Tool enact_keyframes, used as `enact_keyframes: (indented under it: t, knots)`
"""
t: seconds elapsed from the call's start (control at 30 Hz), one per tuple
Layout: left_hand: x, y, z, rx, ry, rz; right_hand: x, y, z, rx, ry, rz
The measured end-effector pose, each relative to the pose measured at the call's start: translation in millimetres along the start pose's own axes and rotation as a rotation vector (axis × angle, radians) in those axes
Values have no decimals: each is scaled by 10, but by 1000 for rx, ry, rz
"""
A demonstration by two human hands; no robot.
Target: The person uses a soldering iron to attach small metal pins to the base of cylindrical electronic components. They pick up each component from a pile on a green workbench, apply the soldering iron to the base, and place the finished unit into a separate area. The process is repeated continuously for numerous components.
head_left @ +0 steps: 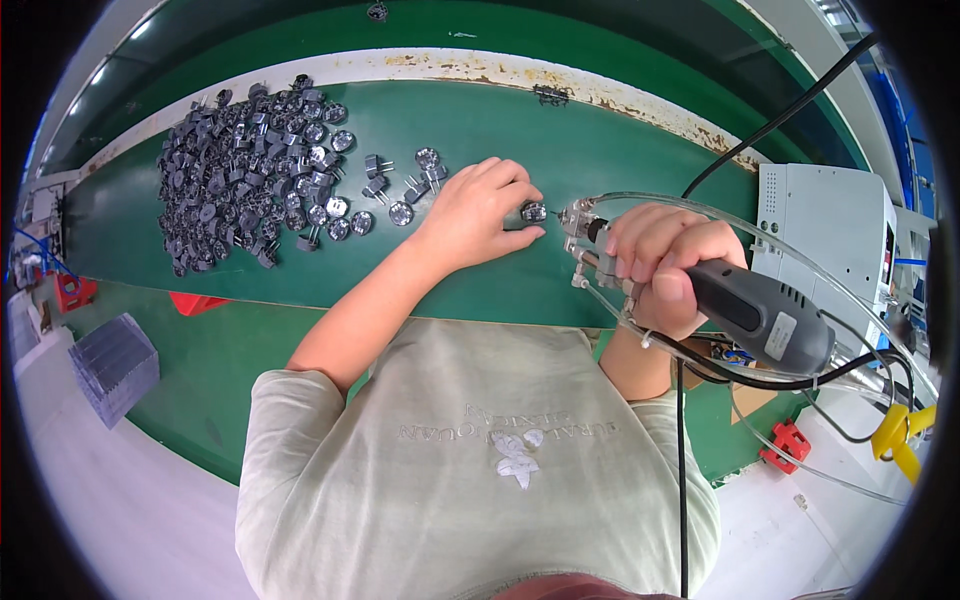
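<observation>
Between the thumb and index finger of my left hand (478,215) is a small round black part (534,212) with a shiny face. My right hand (665,255) is wrapped around a grey and black electric screwdriver (765,315) lying roughly level. Its metal tip assembly (578,220) points left, close to the small part; whether the bit touches it, I cannot tell. Just left of my left hand lie several loose black plug-like parts (401,213), some with two metal prongs showing.
A large heap of similar parts (240,180) covers the left of the green table (480,290). A grey-white box-shaped machine (825,235) stands at the right. Clear tubing and a black cable (790,115) run around the screwdriver. A rusty white ledge (440,65) borders the far side.
</observation>
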State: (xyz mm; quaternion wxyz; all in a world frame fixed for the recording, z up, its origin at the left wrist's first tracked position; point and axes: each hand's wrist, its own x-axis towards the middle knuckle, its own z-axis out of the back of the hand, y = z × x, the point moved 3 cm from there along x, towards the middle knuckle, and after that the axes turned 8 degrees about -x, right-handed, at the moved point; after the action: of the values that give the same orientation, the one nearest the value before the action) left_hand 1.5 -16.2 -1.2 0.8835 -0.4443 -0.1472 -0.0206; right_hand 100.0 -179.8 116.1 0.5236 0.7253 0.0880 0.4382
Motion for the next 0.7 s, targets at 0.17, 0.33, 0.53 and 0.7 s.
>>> enact_keyframes:
  t: [0.17,0.33,0.53,0.7]
  knots:
    - [-5,18,36,-74,-22,0,-7,-67,-7,29,8,5]
    - [-15,61,19,-75,1,-5,-10,-108,-29,42,32,-1]
    - [-18,63,16,-66,-6,-31,-18,-164,-14,59,62,-1]
    - [-19,62,20,-61,-11,-39,-10,-169,-28,54,66,4]
